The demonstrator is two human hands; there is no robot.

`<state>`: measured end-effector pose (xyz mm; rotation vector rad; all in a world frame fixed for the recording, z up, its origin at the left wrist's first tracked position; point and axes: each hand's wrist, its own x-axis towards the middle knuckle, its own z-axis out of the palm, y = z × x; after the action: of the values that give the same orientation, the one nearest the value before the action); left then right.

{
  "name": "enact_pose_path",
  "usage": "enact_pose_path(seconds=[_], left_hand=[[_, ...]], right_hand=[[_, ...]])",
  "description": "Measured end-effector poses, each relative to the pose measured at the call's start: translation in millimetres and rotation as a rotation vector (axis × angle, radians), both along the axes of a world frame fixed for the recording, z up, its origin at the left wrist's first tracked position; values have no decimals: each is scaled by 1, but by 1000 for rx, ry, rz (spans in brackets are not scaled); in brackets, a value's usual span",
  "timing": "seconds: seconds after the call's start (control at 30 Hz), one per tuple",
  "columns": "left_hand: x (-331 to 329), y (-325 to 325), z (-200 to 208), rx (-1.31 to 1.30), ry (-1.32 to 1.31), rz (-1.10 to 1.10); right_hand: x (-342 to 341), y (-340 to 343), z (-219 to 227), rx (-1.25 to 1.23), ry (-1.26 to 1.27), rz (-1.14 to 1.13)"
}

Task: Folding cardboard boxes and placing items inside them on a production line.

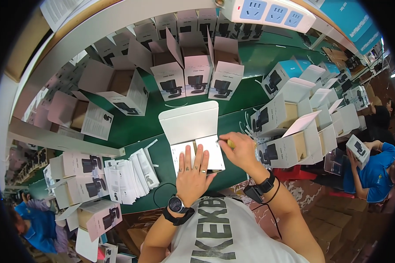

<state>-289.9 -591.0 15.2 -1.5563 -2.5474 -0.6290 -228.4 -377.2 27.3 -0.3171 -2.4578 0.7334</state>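
A white cardboard box [189, 123] stands in front of me on the green table, its lid raised at the back. My left hand [193, 171] lies flat over the box's front part, fingers stretched out and slightly apart. At the box's right edge, my right hand [240, 151] is closed, thumb and fingers drawn together. Something small and yellowish shows between its fingers, too little of it to name. A slim brown strip of the box's inside is visible past my left fingertips.
Left of the box lies a pile of folded leaflets [129, 177]. Open printed boxes [198, 74] line the table's back, with more boxes [272, 118] at the right. A white power strip [267, 13] hangs above. People in blue shirts [377, 175] sit at both sides.
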Motion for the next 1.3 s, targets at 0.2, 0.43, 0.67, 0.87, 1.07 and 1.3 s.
enact_pose_path(seconds=[0.2,0.43,0.67,0.87,1.07,1.3], left_hand=[[1,0,-1,8,15,-5],[-6,-14,-10,97,-51,18],[-12,-41,-19,112,44,-8],[-2,-49,-30,-5,146,-2],[-8,-60,-38,-7,112,-98],[-9,-66,-37,119,52,-144]], right_hand=[[-9,-3,10,-50,-23,91],[51,9,15,-715,-398,391],[103,-1,19,-384,-599,241],[-52,-109,28,60,-58,186],[-98,-125,-2,216,55,194],[-95,-130,-5,123,81,537]])
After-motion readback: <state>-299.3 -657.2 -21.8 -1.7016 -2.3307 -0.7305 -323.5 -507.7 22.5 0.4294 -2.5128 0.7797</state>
